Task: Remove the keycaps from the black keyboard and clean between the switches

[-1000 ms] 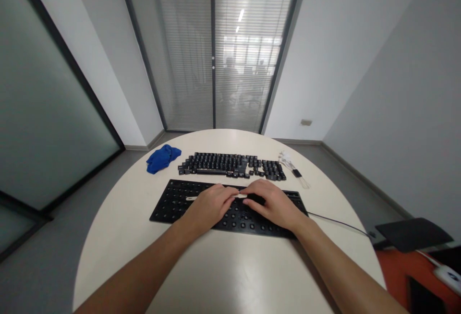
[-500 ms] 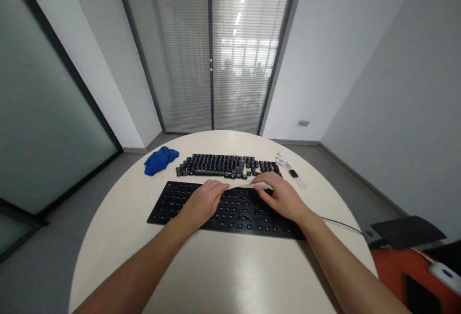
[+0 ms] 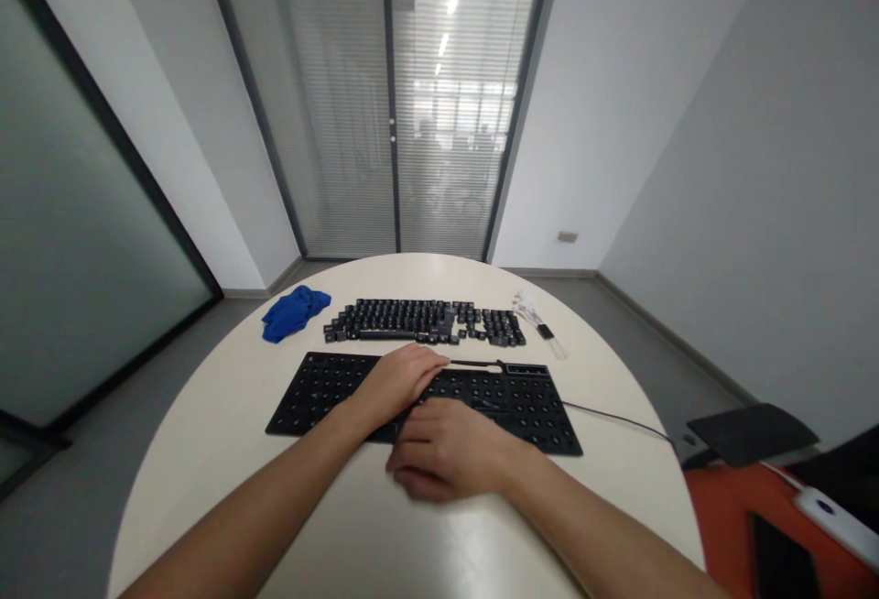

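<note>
A black keyboard base point(image 3: 549, 411) with its keycaps off lies on the table, rows of small switch posts showing. My left hand point(image 3: 402, 379) lies across its middle, fingers together and gripping its back edge. A narrow pale strip or slot point(image 3: 473, 365) runs right from those fingertips; I cannot make out which. My right hand point(image 3: 450, 448) is over the base's front edge, beside my left wrist. Its fingers are curled under and slightly blurred, and whatever they may hold is hidden.
Loose black keycaps point(image 3: 398, 315) lie in keyboard order behind the base. A crumpled blue cloth point(image 3: 295, 310) is at the back left. A wire keycap puller with a dark block point(image 3: 545, 332) lies at the right. The cable point(image 3: 618, 416) runs off the table's right side, near an orange seat point(image 3: 721, 512).
My right hand has left the base's back edge and come left and nearer to me, its fingers now curled. My left hand keeps its place on the base. The view has shifted slightly.
</note>
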Tool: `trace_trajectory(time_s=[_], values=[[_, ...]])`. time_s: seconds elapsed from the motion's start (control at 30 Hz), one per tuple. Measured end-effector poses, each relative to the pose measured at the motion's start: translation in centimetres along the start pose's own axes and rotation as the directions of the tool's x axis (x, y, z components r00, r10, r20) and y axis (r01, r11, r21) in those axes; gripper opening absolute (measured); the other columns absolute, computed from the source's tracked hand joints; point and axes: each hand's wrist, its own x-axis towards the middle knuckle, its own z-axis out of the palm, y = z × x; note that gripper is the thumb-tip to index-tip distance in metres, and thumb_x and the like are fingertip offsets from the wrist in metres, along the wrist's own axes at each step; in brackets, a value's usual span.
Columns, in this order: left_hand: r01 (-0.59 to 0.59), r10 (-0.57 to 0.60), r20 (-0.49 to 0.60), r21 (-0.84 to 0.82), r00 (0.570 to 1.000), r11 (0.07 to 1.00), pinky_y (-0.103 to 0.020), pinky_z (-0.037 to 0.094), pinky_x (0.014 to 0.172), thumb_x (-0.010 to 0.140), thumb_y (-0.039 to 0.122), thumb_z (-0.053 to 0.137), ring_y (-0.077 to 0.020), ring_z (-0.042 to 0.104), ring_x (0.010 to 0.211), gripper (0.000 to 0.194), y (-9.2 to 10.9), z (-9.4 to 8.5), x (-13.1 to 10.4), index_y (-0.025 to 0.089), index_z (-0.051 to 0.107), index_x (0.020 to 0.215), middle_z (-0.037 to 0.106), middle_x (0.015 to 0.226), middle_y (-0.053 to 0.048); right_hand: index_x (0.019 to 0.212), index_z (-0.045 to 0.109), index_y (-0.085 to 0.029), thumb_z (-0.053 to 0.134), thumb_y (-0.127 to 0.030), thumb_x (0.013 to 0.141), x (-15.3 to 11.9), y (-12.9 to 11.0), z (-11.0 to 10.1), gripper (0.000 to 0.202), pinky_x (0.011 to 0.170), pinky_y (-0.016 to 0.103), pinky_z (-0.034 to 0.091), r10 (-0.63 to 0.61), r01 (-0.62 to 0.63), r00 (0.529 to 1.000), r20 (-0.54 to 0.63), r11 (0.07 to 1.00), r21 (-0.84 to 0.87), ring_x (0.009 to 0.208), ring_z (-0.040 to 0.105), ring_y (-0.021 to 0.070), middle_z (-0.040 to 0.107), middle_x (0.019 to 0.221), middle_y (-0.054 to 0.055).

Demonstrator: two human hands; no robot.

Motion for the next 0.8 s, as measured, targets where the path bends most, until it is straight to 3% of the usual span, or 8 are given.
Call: trace_trajectory(time_s=[0.1,0.13,0.23,0.27,0.3,0.4,0.67,0.8], values=[[-0.005,0.005,0.019,-0.013,1.0,1.0,-0.035,0.052,0.092,0.099,0.021,0.05,-0.0197,0.065,0.098,0.024,0.5,0.7,1.0,0.02,0.07,0.112,0.073,0.106,-0.006,0.096,0.068,-0.022,0.053,-0.02,0.089,-2.9,2.7,-3.3,0.017,0.079,0.029,0.047,0.294,-0.291,0.947,-0.131,0.956,0.04,0.081,0.065,0.0183,0.073,0.089,0.003],[-0.014,0.014,0.021,-0.018,1.0,1.0,-0.035,0.052,0.091,0.099,0.021,0.05,-0.0197,0.065,0.098,0.025,0.7,1.0,1.2,0.02,0.069,0.114,0.073,0.106,-0.006,0.098,0.068,-0.023,0.051,-0.021,0.091,-4.3,3.9,-4.4,0.019,0.075,0.029,0.047,0.431,-0.426,0.884,-0.184,0.902,0.065,0.079,0.065,0.0181,0.073,0.088,0.003],[-0.034,0.035,0.023,-0.055,0.999,0.998,-0.033,0.052,0.09,0.099,0.022,0.049,-0.0193,0.066,0.097,0.026,1.1,1.8,1.4,0.021,0.069,0.116,0.072,0.103,-0.007,0.093,0.067,-0.02,0.05,-0.034,0.093,-8.6,7.5,-6.6,0.022,0.066,0.029,0.045,0.756,-0.73,0.571,-0.32,0.646,0.221,0.069,0.063,0.0184,0.07,0.077,0.003],[-0.032,0.034,0.022,-0.08,0.999,0.996,-0.032,0.053,0.089,0.099,0.022,0.049,-0.0188,0.066,0.096,0.026,1.2,1.9,1.3,0.02,0.069,0.116,0.072,0.103,-0.007,0.087,0.066,-0.019,0.051,-0.038,0.092,-9.7,8.5,-6.8,0.025,0.064,0.029,0.044,0.809,-0.769,0.503,-0.303,0.58,0.271,0.066,0.06,0.0182,0.068,0.072,0.002],[-0.027,0.03,0.022,-0.109,0.999,0.994,-0.031,0.053,0.088,0.099,0.022,0.049,-0.0184,0.066,0.096,0.026,1.1,2.0,1.2,0.02,0.069,0.115,0.072,0.102,-0.006,0.079,0.065,-0.018,0.051,-0.04,0.091,-10.5,9.3,-6.7,0.029,0.064,0.028,0.043,0.843,-0.776,0.48,-0.243,0.537,0.329,0.066,0.06,0.018,0.066,0.07,0.002],[0.003,0.0,0.015,-0.19,1.0,0.982,-0.03,0.052,0.089,0.099,0.022,0.05,-0.0176,0.067,0.096,0.025,0.7,1.7,0.6,0.021,0.071,0.113,0.072,0.104,-0.006,0.066,0.058,-0.017,0.049,-0.044,0.091,-11.1,10.4,-5.6,0.038,0.061,0.027,0.039,0.88,-0.736,0.462,-0.111,0.45,0.505,0.06,0.053,0.0153,0.058,0.061,-0.001],[0.028,-0.023,0.047,-0.119,0.999,0.992,-0.033,0.051,0.089,0.1,0.023,0.047,-0.0188,0.066,0.097,0.026,-0.5,-0.9,-1.4,0.022,0.07,0.113,0.072,0.105,-0.006,0.074,0.06,-0.017,0.037,-0.042,0.094,-7.2,9.2,-1.9,0.039,0.056,0.026,0.036,0.88,-0.54,0.463,-0.105,0.374,0.754,0.055,0.048,0.0137,0.052,0.057,-0.002],[-0.113,0.115,0.109,-0.02,0.987,0.993,-0.035,0.051,0.085,0.1,0.02,0.047,-0.0194,0.066,0.095,0.029,0.5,-0.6,-1.2,0.023,0.066,0.122,0.071,0.106,-0.006,0.084,0.067,-0.015,0.039,-0.046,0.095,-7.1,9.3,-2.0,0.043,0.063,0.026,0.043,0.84,-0.391,0.542,0.035,0.215,0.895,0.063,0.055,0.0141,0.064,0.069,0.003]])
